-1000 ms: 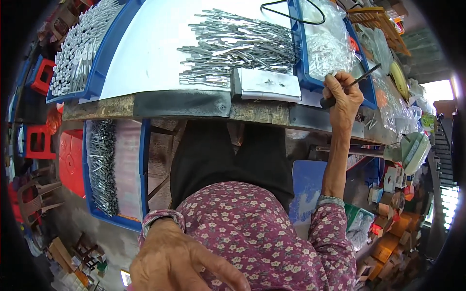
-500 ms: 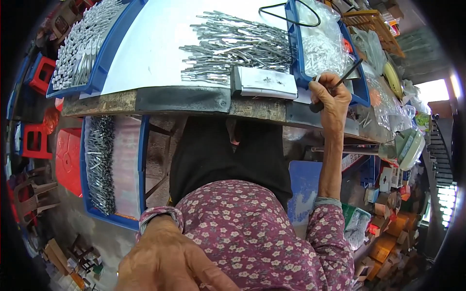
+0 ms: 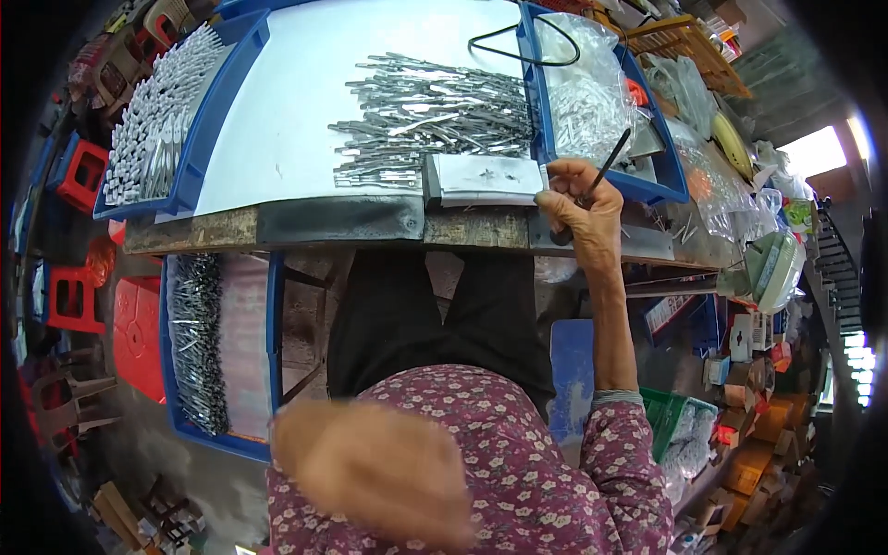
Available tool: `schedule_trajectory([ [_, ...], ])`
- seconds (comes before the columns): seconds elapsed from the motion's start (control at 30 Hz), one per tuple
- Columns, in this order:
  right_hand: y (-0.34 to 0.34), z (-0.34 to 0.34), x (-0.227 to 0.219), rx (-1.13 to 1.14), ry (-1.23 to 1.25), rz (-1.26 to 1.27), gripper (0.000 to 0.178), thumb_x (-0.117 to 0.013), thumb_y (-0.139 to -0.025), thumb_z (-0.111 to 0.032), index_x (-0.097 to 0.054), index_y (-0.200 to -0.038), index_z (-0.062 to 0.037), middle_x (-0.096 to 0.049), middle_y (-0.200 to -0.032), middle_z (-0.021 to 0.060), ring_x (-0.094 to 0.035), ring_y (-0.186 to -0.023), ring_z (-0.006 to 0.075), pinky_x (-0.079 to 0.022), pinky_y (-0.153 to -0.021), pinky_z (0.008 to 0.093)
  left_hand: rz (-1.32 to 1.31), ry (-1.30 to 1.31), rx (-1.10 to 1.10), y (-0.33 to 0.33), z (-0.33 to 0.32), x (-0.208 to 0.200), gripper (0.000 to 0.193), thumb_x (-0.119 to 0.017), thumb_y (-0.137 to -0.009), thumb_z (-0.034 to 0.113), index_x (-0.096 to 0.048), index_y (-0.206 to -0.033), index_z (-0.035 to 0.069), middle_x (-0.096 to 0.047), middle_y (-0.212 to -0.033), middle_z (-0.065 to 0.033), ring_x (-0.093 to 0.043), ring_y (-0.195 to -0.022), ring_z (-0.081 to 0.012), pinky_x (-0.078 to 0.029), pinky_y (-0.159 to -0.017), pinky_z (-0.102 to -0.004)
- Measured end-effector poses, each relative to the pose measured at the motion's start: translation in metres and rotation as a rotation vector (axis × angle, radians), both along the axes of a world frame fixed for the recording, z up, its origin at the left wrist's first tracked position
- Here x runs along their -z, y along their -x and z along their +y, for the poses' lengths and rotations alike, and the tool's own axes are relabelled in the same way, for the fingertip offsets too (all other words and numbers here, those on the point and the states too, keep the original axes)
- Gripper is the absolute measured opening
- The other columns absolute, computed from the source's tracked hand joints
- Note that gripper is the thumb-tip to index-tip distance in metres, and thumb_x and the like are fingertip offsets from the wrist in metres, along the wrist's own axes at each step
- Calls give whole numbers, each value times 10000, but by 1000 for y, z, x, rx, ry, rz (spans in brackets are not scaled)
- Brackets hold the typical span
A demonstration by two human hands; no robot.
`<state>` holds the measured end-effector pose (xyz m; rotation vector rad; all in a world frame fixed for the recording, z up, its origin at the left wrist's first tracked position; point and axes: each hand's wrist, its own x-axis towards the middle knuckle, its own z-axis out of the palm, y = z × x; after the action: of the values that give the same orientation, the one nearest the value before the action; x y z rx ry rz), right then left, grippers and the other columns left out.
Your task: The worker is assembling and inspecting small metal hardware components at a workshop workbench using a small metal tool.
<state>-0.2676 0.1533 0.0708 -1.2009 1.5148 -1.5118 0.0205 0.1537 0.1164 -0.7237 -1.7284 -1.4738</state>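
My right hand (image 3: 585,205) is at the table's front edge, closed round a thin dark stick-like tool (image 3: 612,159) that slants up to the right. A small pale piece (image 3: 545,176) shows at its thumb and forefinger, beside the right end of a white-topped block (image 3: 490,174) with dark specks. My left hand (image 3: 379,472) is low in front of my flowered top, smeared by motion, its fingers unreadable. Behind the block, a heap of thin metal strips (image 3: 435,116) covers part of a white sheet (image 3: 277,120).
To the left stands a blue tray (image 3: 190,185) of upright pale metal pieces. Another blue tray (image 3: 539,111), at the right, holds a clear bag of small clear parts (image 3: 587,111). Below the table, a blue crate (image 3: 276,356) holds more metal strips. Red stools (image 3: 79,296) stand at the left.
My right hand has moved left to the end of the white-topped block, still holding the dark tool. My left hand has shifted and is now blurred. The whole view has tilted slightly.
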Motion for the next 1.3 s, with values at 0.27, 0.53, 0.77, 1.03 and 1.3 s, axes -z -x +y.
schedule_trajectory([
  [0.27,-16,-2,0,-40,-12,35,297,-680,-741,-23,-584,-1020,9,-548,-721,-7,-459,-549,30,-347,-471,164,-595,-35,-1378,78,-136,75,181,-567,-762,51,-616,-929,1,-589,-877,-141,-573,-754,-268,-458,-685,-352],
  [0.53,-27,-10,6,-124,-56,-23,222,-678,-755,-50,-607,-951,25,-522,-604,-16,-429,-497,39,-314,-460,177,-859,413,-1726,104,-178,122,139,-633,-732,105,-620,-852,38,-552,-859,-122,-542,-845,-298,-444,-722,-384],
  [0.77,-30,-28,12,-45,-65,-27,192,-702,-736,-51,-626,-902,10,-534,-592,-25,-452,-496,30,-320,-452,167,-562,294,-1669,100,-181,134,59,-576,-779,66,-593,-821,30,-566,-783,-107,-539,-753,-275,-422,-672,-390],
  [1.03,-36,-37,-4,-8,92,269,152,-680,-754,-18,-634,-897,5,-571,-657,-17,-482,-557,33,-366,-497,163,-313,95,-1504,82,-150,101,101,-585,-757,-37,-592,-854,-9,-587,-771,-120,-579,-687,-249,-457,-605,-307],
  [1.3,-52,-27,-16,-124,492,912,259,-688,-633,80,-649,-866,-26,-607,-739,92,-599,-667,227,-453,-567,277,-402,-34,-1182,69,-105,83,84,-571,-794,-36,-580,-874,-10,-591,-767,-94,-585,-665,-183,-456,-587,-261],
])
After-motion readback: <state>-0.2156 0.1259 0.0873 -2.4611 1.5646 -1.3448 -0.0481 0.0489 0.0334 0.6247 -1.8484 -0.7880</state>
